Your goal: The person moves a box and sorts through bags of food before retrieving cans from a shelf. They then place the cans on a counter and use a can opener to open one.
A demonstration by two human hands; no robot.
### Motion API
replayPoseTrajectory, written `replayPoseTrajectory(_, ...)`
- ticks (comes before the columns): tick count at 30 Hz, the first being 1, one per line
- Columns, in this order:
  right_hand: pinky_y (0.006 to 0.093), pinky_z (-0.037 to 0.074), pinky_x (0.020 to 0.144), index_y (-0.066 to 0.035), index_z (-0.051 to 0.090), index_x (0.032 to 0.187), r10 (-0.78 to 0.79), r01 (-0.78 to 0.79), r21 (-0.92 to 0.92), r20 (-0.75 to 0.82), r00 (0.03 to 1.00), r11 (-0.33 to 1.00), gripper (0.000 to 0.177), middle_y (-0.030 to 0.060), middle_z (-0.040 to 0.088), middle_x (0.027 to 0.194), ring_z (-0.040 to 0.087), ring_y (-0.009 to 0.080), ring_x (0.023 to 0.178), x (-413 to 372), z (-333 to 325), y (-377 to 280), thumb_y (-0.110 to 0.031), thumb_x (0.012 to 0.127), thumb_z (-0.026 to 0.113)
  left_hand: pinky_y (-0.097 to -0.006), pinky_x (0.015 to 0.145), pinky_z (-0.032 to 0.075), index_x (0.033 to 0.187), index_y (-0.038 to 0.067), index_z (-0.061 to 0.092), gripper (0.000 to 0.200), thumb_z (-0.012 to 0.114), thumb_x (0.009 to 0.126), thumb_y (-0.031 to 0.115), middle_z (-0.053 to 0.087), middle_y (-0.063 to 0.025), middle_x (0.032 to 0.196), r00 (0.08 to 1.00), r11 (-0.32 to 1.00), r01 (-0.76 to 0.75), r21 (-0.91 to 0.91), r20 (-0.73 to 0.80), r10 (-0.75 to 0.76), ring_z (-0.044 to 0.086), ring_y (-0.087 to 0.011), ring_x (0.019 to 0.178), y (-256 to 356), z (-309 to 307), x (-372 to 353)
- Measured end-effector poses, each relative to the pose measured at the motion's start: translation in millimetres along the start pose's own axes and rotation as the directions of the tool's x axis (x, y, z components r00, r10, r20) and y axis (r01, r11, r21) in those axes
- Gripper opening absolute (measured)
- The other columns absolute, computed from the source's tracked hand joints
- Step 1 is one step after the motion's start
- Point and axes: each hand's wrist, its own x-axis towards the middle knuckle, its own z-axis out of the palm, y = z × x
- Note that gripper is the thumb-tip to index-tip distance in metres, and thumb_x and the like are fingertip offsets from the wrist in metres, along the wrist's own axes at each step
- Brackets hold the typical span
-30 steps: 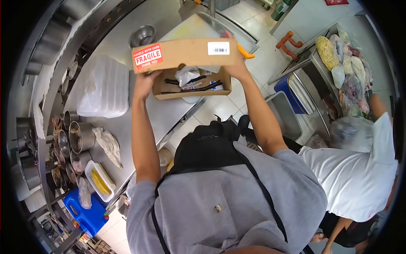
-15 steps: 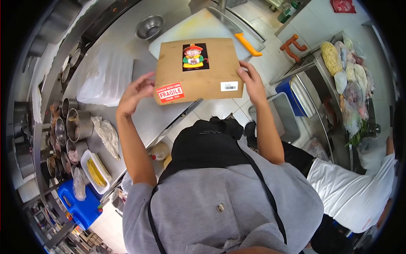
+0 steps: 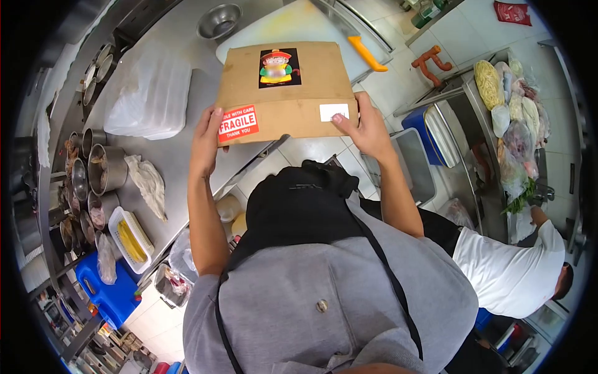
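A brown cardboard box (image 3: 286, 115) is in front of me, with a red-and-white FRAGILE sticker, a small white label and a cartoon picture on it. My left hand (image 3: 207, 134) grips its left side, thumb by the sticker and fingers partly hidden underneath. On the right, my right hand (image 3: 367, 128) holds the other side, its thumb pressed over the white label. Behind the box lies a white cutting board (image 3: 274, 28), which the box overlaps in this view. An orange-handled tool (image 3: 366, 55) rests at the board's right edge.
A metal bowl (image 3: 219, 22) and stacked clear plastic containers (image 3: 149, 93) stand on the steel counter (image 3: 180, 165). To the left are several metal pots (image 3: 107, 168), a cloth (image 3: 146, 184) and a white basket (image 3: 132, 240). A person in a white shirt (image 3: 504, 268) works at right beside bagged vegetables (image 3: 520, 124).
My left hand has closed onto the box's left side, and my right thumb has moved over the white label. The box has shifted slightly up and left in view. The other person has leaned over.
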Motion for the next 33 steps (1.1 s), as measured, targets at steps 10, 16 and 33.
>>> replayPoseTrajectory(10, 0.051, 0.052, 0.079, 0.008, 0.038, 0.136, 0.188, -0.179, 0.074, -0.133, 0.973, 0.981, 0.059, 0.0366, 0.063, 0.103, 0.065, 0.0491, 0.092, -28.3, 52.6, 12.9, -0.023, 0.091, 0.062, -0.0331, 0.099, 0.046, 0.147, -0.002, 0.04, 0.074, 0.042, 0.1, 0.055, 0.059, -0.0281, 0.13, 0.995, 0.889, -0.064, 0.454, -0.042, 0.093, 0.06, -0.0297, 0.119, -48.4, -1.5, 5.0)
replayPoseTrajectory(16, 0.05, 0.052, 0.081, 0.007, 0.034, 0.139, 0.025, -0.04, -0.056, -0.245, 0.969, 0.998, 0.061, 0.0353, 0.063, 0.105, 0.065, 0.0496, 0.094, -19.3, 49.5, 24.9, -0.023, 0.093, 0.061, -0.0362, 0.108, 0.037, 0.147, -0.005, 0.037, 0.073, 0.042, 0.101, 0.052, 0.048, -0.0316, 0.14, 0.986, 0.966, 0.026, 0.258, -0.166, 0.018, 0.051, -0.034, 0.13, -48.5, 19.0, 8.3)
replayPoseTrajectory(33, 0.0432, 0.048, 0.092, 0.004, 0.044, 0.13, 0.141, -0.119, 0.092, -0.293, 0.946, 0.989, 0.054, 0.0288, 0.062, 0.115, 0.063, 0.0412, 0.105, 8.9, 38.5, 45.0, -0.026, 0.09, 0.065, -0.0344, 0.107, 0.038, 0.146, -0.01, 0.033, 0.072, 0.041, 0.103, 0.047, 0.051, -0.0268, 0.138, 0.995, 0.993, -0.027, 0.116, -0.088, 0.037, 0.051, -0.0296, 0.128, -70.2, 37.8, 37.6)
